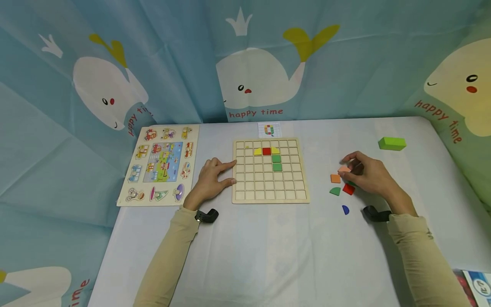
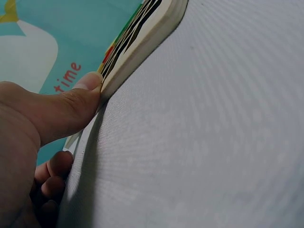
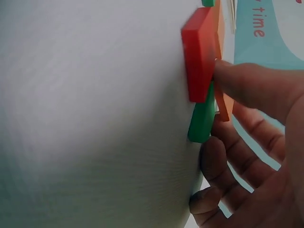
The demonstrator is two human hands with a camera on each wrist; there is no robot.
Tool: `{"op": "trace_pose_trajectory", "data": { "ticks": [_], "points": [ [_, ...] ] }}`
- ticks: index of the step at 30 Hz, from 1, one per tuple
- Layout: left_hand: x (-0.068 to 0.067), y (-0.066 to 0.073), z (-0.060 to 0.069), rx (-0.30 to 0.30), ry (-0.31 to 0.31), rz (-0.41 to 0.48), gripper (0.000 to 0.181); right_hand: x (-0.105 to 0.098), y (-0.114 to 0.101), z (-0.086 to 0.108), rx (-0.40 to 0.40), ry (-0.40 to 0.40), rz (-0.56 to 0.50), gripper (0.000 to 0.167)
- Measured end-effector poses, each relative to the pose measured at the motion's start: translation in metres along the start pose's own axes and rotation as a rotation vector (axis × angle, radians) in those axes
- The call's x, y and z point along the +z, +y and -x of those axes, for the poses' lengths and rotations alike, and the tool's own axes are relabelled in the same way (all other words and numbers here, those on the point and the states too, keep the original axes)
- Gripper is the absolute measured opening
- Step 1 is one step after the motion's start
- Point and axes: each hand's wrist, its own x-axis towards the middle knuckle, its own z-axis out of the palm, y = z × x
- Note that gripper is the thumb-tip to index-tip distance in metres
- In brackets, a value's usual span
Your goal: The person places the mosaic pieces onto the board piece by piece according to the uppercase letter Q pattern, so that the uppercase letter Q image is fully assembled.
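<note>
A wooden grid board [image 1: 271, 201] holds two yellow pieces [image 1: 258, 152], a red square [image 1: 266, 151] and two green squares [image 1: 277, 163] in its cells. My left hand [image 1: 209, 179] touches the board's left edge with thumb and forefinger; its thumb [image 2: 71, 107] is at the board's corner in the left wrist view. At the right, my right hand [image 1: 368, 172] pinches an orange piece [image 1: 344, 169] between thumb and fingers. Beside it lie an orange square [image 1: 335, 178], a green quarter piece [image 1: 335, 191], a red square [image 3: 198, 57] and a partly hidden green piece [image 3: 202, 121].
A blue half-round piece [image 1: 345, 209] lies nearer the front. Behind the board is a pattern card [image 1: 262, 130]. A picture puzzle board [image 1: 130, 187] lies at the left, a green block [image 1: 392, 143] at the back right, and a printed item [image 1: 479, 285] at the lower right.
</note>
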Motion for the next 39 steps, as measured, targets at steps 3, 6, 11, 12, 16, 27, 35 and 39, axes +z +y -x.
{"op": "trace_pose_trajectory", "data": {
  "ticks": [3,6,11,12,16,27,35,39],
  "points": [
    [0.0,0.0,0.0,0.003,0.001,-0.002,0.063,0.0,-0.001,0.0,0.002,-0.004,0.001,0.033],
    [-0.001,0.001,0.0,0.01,0.005,-0.001,0.063,0.0,-0.003,0.001,0.011,-0.015,0.0,0.03],
    [-0.001,0.001,0.0,0.012,0.005,-0.001,0.063,0.001,-0.003,0.001,0.039,-0.026,-0.001,0.028],
    [-0.001,0.001,0.0,0.012,0.004,-0.002,0.063,0.002,-0.003,0.001,0.04,-0.023,-0.002,0.028],
    [0.0,0.0,0.0,0.007,0.005,-0.007,0.063,0.002,-0.003,0.001,0.006,0.011,-0.005,0.027],
    [0.0,0.0,-0.001,0.008,0.006,-0.003,0.062,0.0,-0.01,-0.002,0.097,0.119,-0.089,0.038],
    [0.0,0.0,-0.001,0.015,0.007,-0.009,0.063,0.004,-0.029,-0.009,0.1,0.083,-0.263,0.045],
    [0.0,-0.001,-0.001,0.014,0.009,-0.01,0.063,0.009,-0.04,-0.015,0.064,0.022,-0.329,0.043]
  ]
}}
